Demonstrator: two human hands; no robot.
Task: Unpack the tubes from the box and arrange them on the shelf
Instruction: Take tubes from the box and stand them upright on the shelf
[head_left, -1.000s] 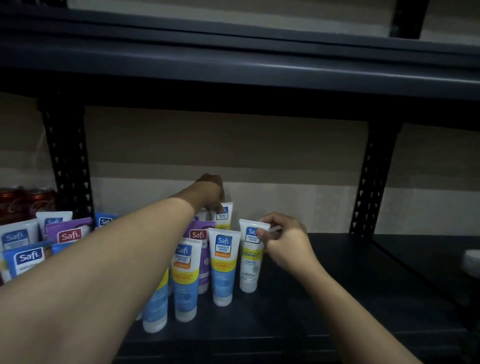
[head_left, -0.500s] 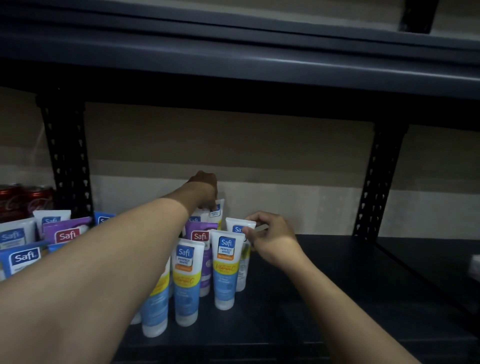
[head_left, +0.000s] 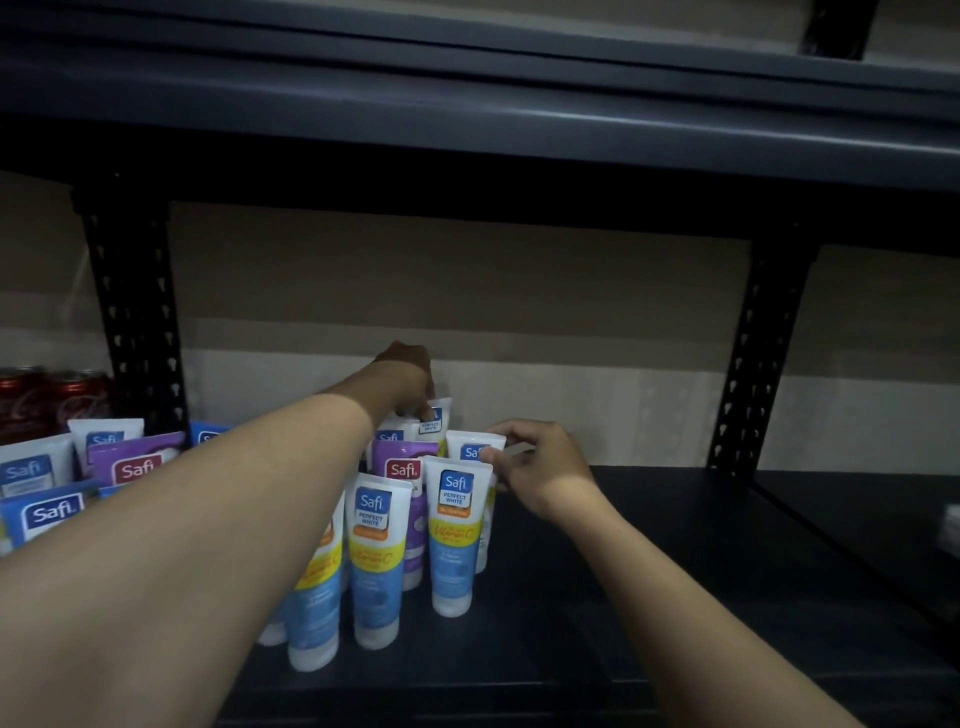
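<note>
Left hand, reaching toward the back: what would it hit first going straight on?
Probably the pale wall behind the shelf. The left hand pinches the rearmost tube, and nothing else shows beyond it; depth is unclear.

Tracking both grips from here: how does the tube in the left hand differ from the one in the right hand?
The left hand grips the back tube from above, fingers over its top edge. The right hand pinches the side tube from the right. The back tube stands deepest, nearest the wall. The side tube stands a row nearer, just behind a blue and yellow tube. Both are white-topped, upright, with blue label patches.
</note>
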